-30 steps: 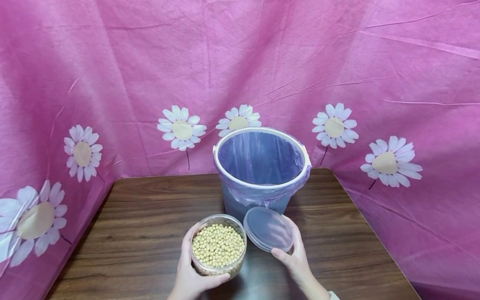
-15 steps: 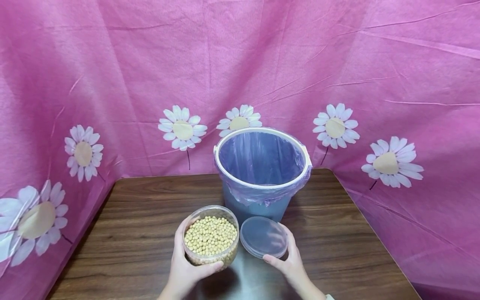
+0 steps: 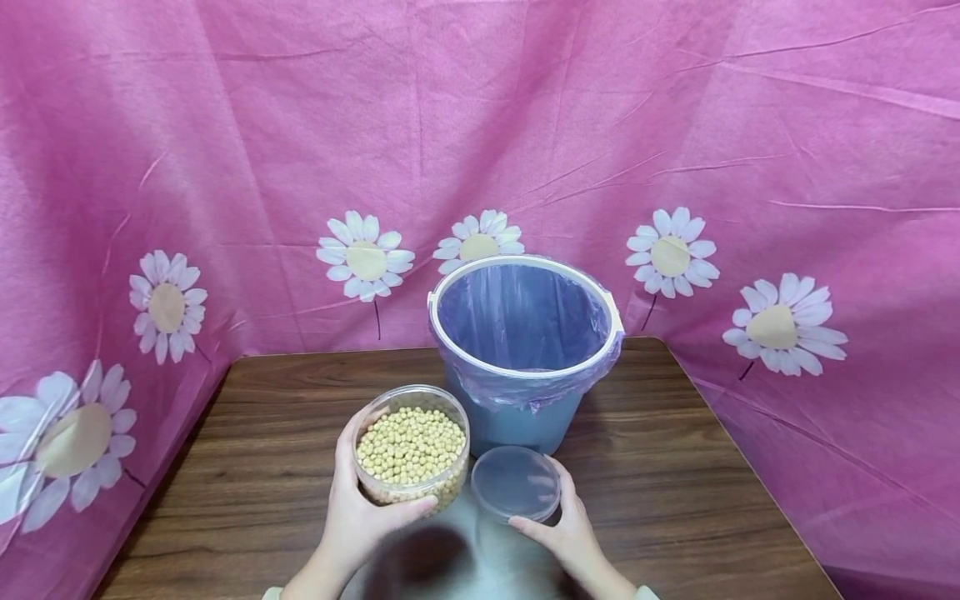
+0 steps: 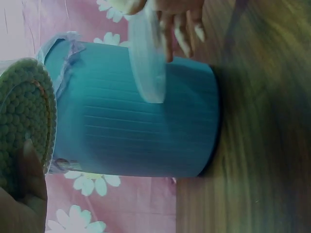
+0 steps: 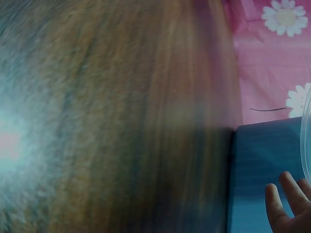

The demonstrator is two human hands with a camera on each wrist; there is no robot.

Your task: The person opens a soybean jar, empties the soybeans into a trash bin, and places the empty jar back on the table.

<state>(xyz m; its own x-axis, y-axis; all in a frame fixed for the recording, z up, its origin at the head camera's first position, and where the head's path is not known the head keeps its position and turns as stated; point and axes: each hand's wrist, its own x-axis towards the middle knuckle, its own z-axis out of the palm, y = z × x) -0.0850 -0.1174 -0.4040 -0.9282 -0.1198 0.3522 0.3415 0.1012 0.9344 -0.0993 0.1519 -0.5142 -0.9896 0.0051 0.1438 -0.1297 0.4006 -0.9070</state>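
Observation:
My left hand (image 3: pixel 360 508) grips a clear round plastic jar (image 3: pixel 450 485) from its left side, thumb across the front. Pale yellow soybeans (image 3: pixel 411 444) fill it most of the way, and it is held up over the table with a shadow beneath. To the right, a clear plastic lid (image 3: pixel 516 483) is pinched at its edge by my right hand (image 3: pixel 573 533). In the left wrist view the lid (image 4: pixel 147 58) is seen nearly edge-on, in front of the bucket's side and off the table. Several fingers of the right hand (image 5: pixel 289 201) hang free below the lid's rim.
Just behind both hands stands a blue bucket (image 3: pixel 517 425) with a white rim and a purple bag liner folded over it. The wood-grain table (image 3: pixel 315 417) ends at a pink cloth backdrop (image 3: pixel 480 125) with printed daisies.
The left hand has lifted the jar up and to the left, toward the bucket's left side. The right hand has brought the lid down and slightly left, away from the bucket's rim.

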